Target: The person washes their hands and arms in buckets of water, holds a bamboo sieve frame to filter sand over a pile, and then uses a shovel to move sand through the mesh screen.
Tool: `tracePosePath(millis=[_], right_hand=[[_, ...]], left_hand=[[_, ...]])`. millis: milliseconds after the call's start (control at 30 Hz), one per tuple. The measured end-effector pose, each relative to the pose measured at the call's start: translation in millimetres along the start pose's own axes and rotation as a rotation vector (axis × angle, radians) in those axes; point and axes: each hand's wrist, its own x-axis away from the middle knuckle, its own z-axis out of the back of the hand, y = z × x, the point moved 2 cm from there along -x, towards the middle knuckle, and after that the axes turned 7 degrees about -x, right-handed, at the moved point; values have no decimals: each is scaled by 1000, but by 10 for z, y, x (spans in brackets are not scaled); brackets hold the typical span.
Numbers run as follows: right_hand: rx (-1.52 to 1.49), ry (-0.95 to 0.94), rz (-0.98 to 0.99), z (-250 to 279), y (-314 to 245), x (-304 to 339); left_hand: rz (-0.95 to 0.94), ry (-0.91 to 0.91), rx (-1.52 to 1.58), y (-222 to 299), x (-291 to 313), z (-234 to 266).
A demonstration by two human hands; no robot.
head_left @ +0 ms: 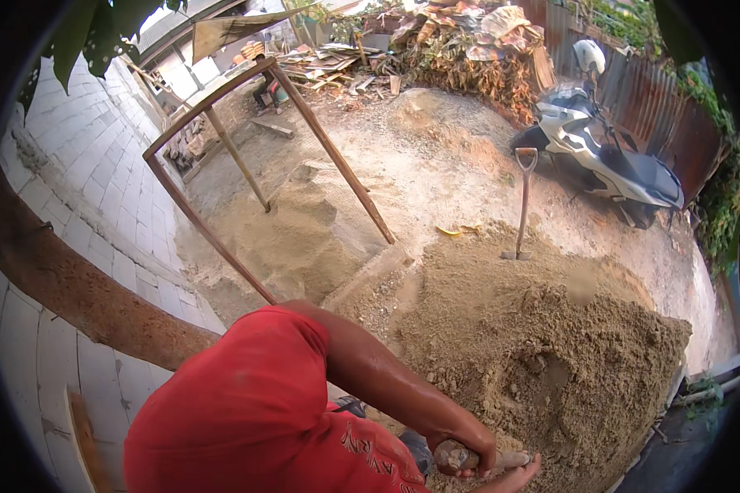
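Note:
My left hand (478, 450) is closed around a thick wooden handle (454, 454) with a rounded, worn end. Along the same handle, my right hand (518, 476) comes in from the lower edge, its palm and fingers curved against the shaft. The tool's working end cannot be made out. Both hands are low in the picture, at the near side of a large heap of damp brown sand (477, 329). A hollow has been dug into that heap just beyond my hands.
A shovel (524, 197) stands upright in the sand's far side. At left, a wooden frame (329, 152) leans over a paler sand pile (288, 246), beside a block wall (99, 172). A parked scooter (600, 152) and a debris pile (469, 49) lie farther back.

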Motion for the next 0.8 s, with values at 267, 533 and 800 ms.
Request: tracePosePath(millis=[267, 533, 800], right_hand=[[299, -138, 402, -1614, 430, 38], [309, -628, -143, -5036, 2657, 2694], [-262, -1094, -500, -5264, 3105, 3013]], left_hand=[[-457, 45, 409, -2334, 1824, 1141], [-800, 847, 147, -4387, 3410, 473], [26, 2276, -579, -4471, 4101, 553]])
